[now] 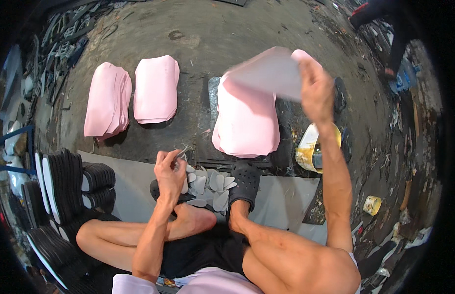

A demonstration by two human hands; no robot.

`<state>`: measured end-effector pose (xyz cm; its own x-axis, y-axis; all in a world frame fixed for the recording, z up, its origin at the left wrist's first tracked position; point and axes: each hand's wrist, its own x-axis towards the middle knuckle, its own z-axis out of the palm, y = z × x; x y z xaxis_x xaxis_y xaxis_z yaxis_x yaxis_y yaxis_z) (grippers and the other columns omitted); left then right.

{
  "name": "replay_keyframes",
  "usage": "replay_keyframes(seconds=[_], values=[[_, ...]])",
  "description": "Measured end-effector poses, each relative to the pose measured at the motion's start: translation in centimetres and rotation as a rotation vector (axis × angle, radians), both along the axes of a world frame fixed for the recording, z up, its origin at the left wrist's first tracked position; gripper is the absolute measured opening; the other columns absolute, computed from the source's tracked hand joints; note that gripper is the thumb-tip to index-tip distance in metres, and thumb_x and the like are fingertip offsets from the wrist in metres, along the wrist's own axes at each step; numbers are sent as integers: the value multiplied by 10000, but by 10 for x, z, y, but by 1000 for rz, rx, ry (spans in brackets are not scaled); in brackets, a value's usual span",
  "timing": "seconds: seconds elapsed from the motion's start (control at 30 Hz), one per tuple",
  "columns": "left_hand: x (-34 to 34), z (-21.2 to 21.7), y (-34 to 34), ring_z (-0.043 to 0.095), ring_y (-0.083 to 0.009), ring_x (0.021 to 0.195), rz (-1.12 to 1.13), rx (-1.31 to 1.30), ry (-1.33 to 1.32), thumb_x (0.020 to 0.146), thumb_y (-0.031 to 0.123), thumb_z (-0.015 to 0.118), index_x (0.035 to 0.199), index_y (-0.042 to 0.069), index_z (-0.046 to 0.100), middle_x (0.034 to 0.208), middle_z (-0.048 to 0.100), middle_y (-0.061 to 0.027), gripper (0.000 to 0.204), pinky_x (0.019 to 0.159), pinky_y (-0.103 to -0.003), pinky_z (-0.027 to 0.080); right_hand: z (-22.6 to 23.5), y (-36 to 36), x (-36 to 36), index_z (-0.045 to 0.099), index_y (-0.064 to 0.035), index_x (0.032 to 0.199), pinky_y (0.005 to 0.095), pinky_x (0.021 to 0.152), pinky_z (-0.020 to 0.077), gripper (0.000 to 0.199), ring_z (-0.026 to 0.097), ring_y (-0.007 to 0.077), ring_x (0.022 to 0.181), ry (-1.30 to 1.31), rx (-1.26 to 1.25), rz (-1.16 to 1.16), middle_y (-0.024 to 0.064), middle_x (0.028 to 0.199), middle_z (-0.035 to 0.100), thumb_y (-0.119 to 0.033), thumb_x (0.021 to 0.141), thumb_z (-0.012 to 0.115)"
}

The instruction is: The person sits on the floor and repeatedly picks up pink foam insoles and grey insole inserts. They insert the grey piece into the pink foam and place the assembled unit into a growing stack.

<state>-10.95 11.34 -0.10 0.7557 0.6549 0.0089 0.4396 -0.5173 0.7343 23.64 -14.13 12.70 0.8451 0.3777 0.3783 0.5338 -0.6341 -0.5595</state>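
- Pink fabric covers the person's lap at the lower edge; bare legs are folded in front of it, one foot in a black clog (243,182).
- Grey teardrop-shaped cut pieces (211,188) lie in a loose heap between the feet, on a grey mat (286,196).
- Left hand (169,172) is just above that heap, fingers curled shut around a small metal tool (181,153); what kind of tool is too small to tell.
- Black soles (66,183) stand stacked on edge to the left of the legs.
- Right hand (315,90) is raised on an outstretched arm, fingers pinched shut on the edge of a pink sheet (269,73), which is lifted and blurred.
- Below that sheet sits the near pink stack (247,122), directly ahead of the feet on the dark floor.
- Yellowish open tin (311,147) stands just right of that stack.
- Two more pink stacks (156,88) (107,100) lie farther left, side by side, well apart from the near one.
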Motion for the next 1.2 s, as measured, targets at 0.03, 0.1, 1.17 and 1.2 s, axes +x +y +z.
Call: replay_keyframes(seconds=[0.03, 0.1, 1.17, 1.2], values=[[15, 6, -9, 664, -239, 766, -56, 34, -123, 899, -17, 793, 1232, 44, 855, 964, 656, -115, 344, 715, -363, 568, 31, 3, 2, 786, -53, 1205, 394, 674, 526, 251, 668, 251, 737, -138, 32, -7, 187, 865, 691, -231, 1201, 609], [47, 10, -34, 701, -235, 867, -100, 24, -217, 927, -68, 775, 1311, 79, 862, 1044, 683, -109, 421, 778, -366, 591, 71, 7, -15, 815, -92, 1260, 385, 717, 585, 234, 758, 292, 843, -301, 0, 16, 160, 988, 789, -166, 1186, 605], [104, -14, -98, 654, -301, 939, -325, 3, -197, 1008, 64, 833, 1396, 55, 831, 1167, 620, -176, 388, 869, -427, 575, -29, 1, -67, 757, 46, 1227, 463, 804, 594, 323, 693, 349, 807, 569, -100, 295, 285, 967, 726, -248, 1186, 630], [106, -14, -99, 656, -301, 940, -335, 11, -201, 1009, 68, 831, 1394, 52, 831, 1161, 621, -179, 385, 865, -429, 575, -41, -1, -75, 762, 52, 1232, 464, 836, 604, 335, 721, 372, 846, 515, -49, 307, 279, 999, 750, -252, 1188, 628]])
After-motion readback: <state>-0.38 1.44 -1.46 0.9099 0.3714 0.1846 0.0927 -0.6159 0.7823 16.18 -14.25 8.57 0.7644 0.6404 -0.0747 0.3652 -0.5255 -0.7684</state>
